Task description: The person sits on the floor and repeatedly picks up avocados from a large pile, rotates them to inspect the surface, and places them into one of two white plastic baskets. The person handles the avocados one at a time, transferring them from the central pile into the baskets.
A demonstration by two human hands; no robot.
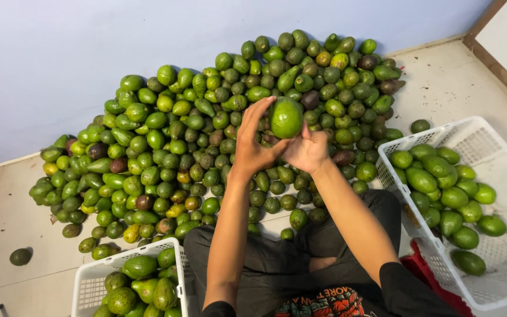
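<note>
One large green avocado point(286, 117) is held up between both hands, above the big heap of avocados point(206, 135) on the floor point(459, 82). The left hand point(252, 144) grips its left side with the fingers closed around it, and the right hand point(307, 151) supports it from below right. Right of the heap stands a white plastic crate point(488, 147) partly filled with avocados. Another white crate point(89, 282) with avocados stands in front of the heap, beside the person's knee.

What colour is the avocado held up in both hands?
Bright green avocado, clearest in the head view.
</note>
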